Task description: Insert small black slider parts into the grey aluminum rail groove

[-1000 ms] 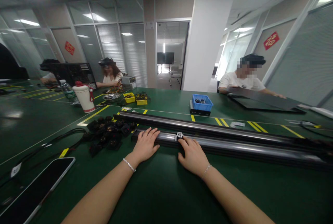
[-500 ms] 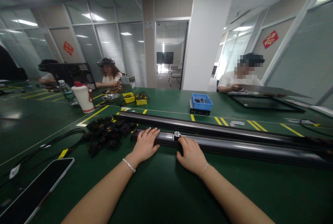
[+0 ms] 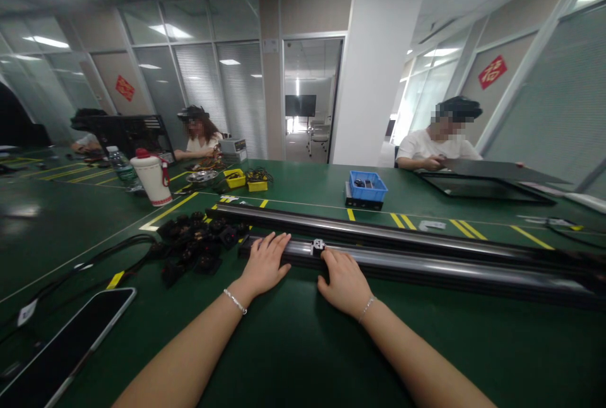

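Note:
Two long dark metal rails lie across the green table, the near rail (image 3: 426,269) in front of the far rail (image 3: 379,232). My left hand (image 3: 266,264) rests on the near rail close to its left end, thumb apart from the fingers. A small block with a silver top (image 3: 318,245) sits on that rail between my hands. The fingertips of my right hand (image 3: 344,282) touch the rail at the block's right side, its thumb spread toward the table; I see no grip around the block.
Black parts with cables (image 3: 199,244) lie left of the rails. A phone (image 3: 66,345) is at the near left, a white cup (image 3: 152,180) behind. A blue bin (image 3: 367,187) stands beyond. One person (image 3: 440,149) handles a dark panel (image 3: 502,170); others sit at left.
My right hand and the small block have shifted slightly left along the near rail. My left hand has stayed in place. The person at right has lowered the panel a little.

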`<state>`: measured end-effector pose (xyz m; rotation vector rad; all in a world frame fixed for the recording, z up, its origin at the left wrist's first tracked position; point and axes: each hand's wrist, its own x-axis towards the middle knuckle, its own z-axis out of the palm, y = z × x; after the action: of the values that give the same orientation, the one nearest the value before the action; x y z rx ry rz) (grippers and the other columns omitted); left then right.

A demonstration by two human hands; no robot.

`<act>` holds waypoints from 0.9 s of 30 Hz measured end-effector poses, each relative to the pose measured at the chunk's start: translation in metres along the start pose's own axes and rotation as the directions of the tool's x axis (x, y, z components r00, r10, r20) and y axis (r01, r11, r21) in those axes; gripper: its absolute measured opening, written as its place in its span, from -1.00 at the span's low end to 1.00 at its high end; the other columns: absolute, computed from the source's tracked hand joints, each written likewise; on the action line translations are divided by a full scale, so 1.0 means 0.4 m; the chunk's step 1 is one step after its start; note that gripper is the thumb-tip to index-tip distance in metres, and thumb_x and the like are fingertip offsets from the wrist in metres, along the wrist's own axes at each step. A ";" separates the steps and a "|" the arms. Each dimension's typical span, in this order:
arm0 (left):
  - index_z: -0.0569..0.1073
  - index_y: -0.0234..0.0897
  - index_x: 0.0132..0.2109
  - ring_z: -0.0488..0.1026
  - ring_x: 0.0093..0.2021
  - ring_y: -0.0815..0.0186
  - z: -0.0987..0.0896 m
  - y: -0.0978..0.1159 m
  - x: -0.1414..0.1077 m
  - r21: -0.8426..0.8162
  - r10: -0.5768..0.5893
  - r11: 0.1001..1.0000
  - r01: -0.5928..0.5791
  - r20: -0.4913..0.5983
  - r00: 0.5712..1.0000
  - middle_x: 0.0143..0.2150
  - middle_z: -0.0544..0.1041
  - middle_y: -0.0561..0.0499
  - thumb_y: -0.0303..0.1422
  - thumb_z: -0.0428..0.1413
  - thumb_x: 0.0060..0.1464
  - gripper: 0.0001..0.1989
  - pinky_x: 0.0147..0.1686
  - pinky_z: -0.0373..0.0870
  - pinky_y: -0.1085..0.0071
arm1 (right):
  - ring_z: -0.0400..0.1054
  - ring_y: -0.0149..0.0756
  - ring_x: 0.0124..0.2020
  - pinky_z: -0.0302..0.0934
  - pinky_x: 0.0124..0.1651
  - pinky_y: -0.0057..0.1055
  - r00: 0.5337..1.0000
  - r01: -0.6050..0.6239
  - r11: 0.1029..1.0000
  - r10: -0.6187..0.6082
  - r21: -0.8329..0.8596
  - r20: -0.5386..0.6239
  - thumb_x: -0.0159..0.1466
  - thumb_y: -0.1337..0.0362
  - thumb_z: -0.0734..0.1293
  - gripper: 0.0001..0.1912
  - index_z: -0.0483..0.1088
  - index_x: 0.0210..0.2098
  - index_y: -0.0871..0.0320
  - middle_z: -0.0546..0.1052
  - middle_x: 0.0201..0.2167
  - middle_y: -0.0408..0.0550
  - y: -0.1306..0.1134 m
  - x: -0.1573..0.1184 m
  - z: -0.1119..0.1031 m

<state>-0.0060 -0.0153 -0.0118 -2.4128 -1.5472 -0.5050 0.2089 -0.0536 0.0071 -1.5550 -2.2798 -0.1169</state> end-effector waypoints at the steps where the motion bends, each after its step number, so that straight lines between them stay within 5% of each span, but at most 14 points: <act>1: -0.02 -0.13 0.26 0.01 0.24 0.11 0.000 0.000 0.000 -0.001 0.000 1.000 0.000 0.000 1.000 0.24 0.19 -0.06 -0.22 0.02 0.04 -0.33 0.13 -0.05 0.12 | 0.13 -0.20 0.07 -0.11 0.14 -0.28 1.000 0.000 1.000 0.000 -0.003 -0.001 0.10 0.25 0.21 -0.61 0.26 -0.06 0.18 0.30 0.04 0.06 0.000 0.000 -0.001; 27: -0.09 -0.15 0.28 0.00 0.25 0.12 -0.005 0.002 0.002 -0.047 -0.016 0.999 0.018 0.024 1.000 0.25 0.16 -0.01 -0.22 0.04 0.02 -0.27 0.14 -0.08 0.12 | 0.02 -0.18 0.14 -0.29 0.20 -0.16 0.999 0.037 0.999 -0.038 0.037 0.022 0.08 0.23 0.20 -0.49 0.21 0.05 0.14 0.21 0.16 0.02 -0.031 0.006 0.018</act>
<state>-0.0053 -0.0155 -0.0097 -2.4513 -1.5841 -0.5246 0.1951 -0.0542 0.0032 -1.5033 -2.3159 -0.0671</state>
